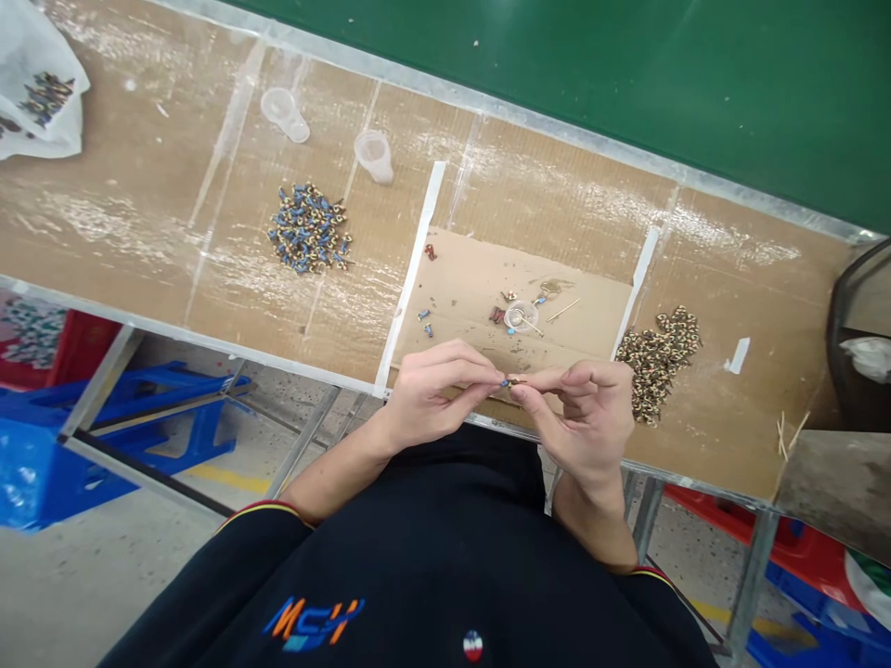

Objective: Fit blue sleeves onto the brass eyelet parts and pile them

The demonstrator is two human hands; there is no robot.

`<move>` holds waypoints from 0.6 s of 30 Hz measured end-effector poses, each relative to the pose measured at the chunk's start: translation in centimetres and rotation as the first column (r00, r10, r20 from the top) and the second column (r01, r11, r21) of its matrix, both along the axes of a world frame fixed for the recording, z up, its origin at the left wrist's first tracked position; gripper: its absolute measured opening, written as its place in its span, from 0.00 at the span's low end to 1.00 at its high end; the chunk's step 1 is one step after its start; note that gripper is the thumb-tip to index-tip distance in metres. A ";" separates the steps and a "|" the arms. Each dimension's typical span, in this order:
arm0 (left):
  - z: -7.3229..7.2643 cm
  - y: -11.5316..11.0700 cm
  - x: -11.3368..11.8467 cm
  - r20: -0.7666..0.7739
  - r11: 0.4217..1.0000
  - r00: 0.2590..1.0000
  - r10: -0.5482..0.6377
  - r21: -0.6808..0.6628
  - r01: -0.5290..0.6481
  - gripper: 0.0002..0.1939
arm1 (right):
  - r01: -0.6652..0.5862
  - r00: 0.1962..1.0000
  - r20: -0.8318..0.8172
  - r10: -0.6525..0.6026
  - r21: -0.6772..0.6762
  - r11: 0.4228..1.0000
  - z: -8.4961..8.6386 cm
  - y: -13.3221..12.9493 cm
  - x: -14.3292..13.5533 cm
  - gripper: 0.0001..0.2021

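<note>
Between my hands is a tiny blue, gold and dark painted figurine [511, 382], held just over the near edge of the table. My left hand [442, 390] pinches its blue end between thumb and fingertips. From the other side, the thumb and forefinger of my right hand [585, 413] close on its darker end. The figurine's fine shape is too small to make out. Beyond my fingers a small clear cup [521, 317] with thin sticks across it stands on a cardboard sheet [473, 269]. Small red-brown pieces [497, 315] lie beside the cup, and a loose stick [563, 310] rests to its right.
Left of the sheet lies a pile of blue-and-gold pieces [310, 229]; right of it, a pile of brown-and-gold ones [658, 366]. Two clear plastic cups [374, 155] stand farther back. A white bag [59, 111] holds more pieces at far left. Blue stools [153, 427] sit below the table.
</note>
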State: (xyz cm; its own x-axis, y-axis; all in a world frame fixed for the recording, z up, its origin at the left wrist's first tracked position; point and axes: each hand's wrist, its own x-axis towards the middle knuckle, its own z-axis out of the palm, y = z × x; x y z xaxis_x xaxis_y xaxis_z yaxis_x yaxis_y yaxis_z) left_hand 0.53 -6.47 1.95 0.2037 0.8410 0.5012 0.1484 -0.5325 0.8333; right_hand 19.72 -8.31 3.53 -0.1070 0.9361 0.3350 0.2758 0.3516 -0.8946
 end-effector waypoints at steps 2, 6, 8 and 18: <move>0.0 0.1 -0.1 0.001 1.000 1.000 -0.012 0.005 0.012 0.05 | -0.007 0.999 0.047 0.006 0.007 1.000 -0.2 -0.1 0.2 0.16; 0.1 0.2 -0.2 0.023 0.998 0.998 -0.054 0.011 0.054 0.05 | -0.045 0.994 0.098 0.041 0.039 0.998 -0.2 -0.2 0.3 0.14; 0.2 0.2 -0.2 0.017 0.998 0.998 -0.064 0.012 0.064 0.05 | -0.072 0.993 0.102 0.066 0.052 0.996 0.0 -0.2 0.3 0.14; -0.8 -0.2 0.4 0.130 0.996 0.991 0.025 -0.086 -0.014 0.03 | -0.038 0.999 -0.012 0.039 0.028 0.999 -1.0 -0.4 -0.2 0.16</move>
State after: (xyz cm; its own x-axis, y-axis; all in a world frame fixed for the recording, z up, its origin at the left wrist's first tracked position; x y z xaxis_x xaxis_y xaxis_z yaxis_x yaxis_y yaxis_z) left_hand 0.94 -6.68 1.16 0.1247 0.8846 0.4493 0.0450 -0.4574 0.8881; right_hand 19.53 -8.70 2.55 -0.1387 0.9216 0.3625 0.2507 0.3868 -0.8874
